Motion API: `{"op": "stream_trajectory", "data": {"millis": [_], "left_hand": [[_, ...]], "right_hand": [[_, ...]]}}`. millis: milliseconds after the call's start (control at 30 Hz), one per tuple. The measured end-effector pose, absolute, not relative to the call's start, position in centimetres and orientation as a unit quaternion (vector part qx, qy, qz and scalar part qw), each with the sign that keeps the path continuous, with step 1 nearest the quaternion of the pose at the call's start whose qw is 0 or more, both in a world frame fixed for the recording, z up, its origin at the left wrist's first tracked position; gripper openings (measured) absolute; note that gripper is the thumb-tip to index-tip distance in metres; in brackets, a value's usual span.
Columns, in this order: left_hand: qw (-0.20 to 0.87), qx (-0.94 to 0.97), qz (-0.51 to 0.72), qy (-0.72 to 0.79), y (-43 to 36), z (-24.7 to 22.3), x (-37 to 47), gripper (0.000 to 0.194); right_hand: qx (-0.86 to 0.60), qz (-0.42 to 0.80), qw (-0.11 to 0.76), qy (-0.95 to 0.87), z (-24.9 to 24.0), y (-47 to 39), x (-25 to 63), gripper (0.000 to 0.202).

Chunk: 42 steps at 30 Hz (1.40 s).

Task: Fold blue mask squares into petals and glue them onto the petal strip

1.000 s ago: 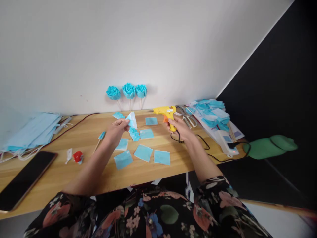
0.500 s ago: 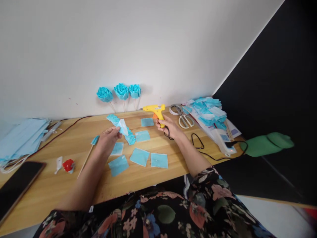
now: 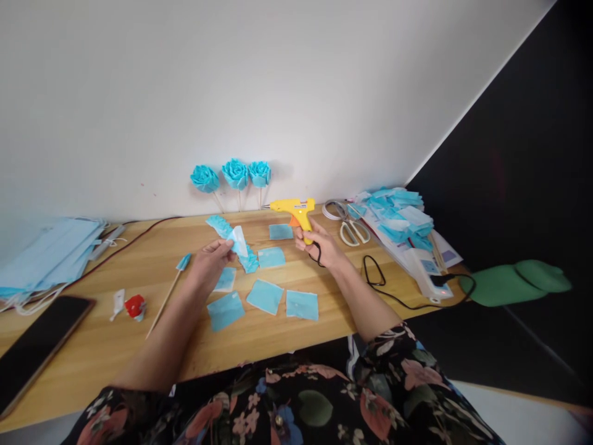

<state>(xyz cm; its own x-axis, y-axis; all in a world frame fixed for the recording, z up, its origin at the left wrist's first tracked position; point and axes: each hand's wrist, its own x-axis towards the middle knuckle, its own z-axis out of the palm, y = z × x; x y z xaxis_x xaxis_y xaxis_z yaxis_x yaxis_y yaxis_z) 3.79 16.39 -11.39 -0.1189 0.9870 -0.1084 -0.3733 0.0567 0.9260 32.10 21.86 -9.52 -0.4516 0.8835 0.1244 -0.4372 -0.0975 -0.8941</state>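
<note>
My left hand [image 3: 214,258] pinches a crinkled blue strip [image 3: 249,260] with a white piece folded on it. My right hand [image 3: 319,241] is wrapped round the handle of a yellow glue gun [image 3: 291,209], its nozzle pointing left above the strip's level. Blue squares lie about the hands: one [image 3: 280,232] behind, one [image 3: 271,257] beside the strip, others [image 3: 265,296] [image 3: 302,304] nearer the front edge. Left of my left forearm lies a stick with a small blue tip [image 3: 183,262]. Three blue flowers on sticks [image 3: 235,174] stand against the wall.
Scissors [image 3: 354,233] and a pile of blue pieces [image 3: 396,213] lie at the right, near a white power strip [image 3: 428,275] with a black cord. A green bottle [image 3: 514,283] is beyond. Flat blue masks [image 3: 50,250], a phone [image 3: 41,346] and a red item [image 3: 134,306] lie left.
The whole view has shifted slightly, so everything appears a little further right. Both hands keep their holds on the strip and the glue gun.
</note>
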Motion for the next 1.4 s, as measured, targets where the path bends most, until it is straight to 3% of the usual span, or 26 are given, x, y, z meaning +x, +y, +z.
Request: {"op": "stream_trajectory", "data": {"millis": [267, 500, 900, 1400], "left_hand": [[0.591, 0.338, 0.586, 0.439, 16.3, -11.1, 4.1, 0.038], [0.593, 0.353, 0.574, 0.441, 16.3, -11.1, 4.2, 0.036], [0.6, 0.354, 0.555, 0.454, 16.2, -11.0, 4.3, 0.035], [0.604, 0.365, 0.542, 0.456, 16.2, -11.3, 4.4, 0.035]], "right_hand": [[-0.236, 0.693, 0.44, -0.521, -9.6, 21.2, 31.6, 0.039], [-0.276, 0.634, 0.427, -0.582, -9.1, 20.0, 30.9, 0.029], [-0.253, 0.588, 0.394, -0.66, -9.5, 19.5, 30.2, 0.047], [-0.282, 0.589, 0.378, -0.656, -9.4, 19.6, 29.9, 0.047]]}}
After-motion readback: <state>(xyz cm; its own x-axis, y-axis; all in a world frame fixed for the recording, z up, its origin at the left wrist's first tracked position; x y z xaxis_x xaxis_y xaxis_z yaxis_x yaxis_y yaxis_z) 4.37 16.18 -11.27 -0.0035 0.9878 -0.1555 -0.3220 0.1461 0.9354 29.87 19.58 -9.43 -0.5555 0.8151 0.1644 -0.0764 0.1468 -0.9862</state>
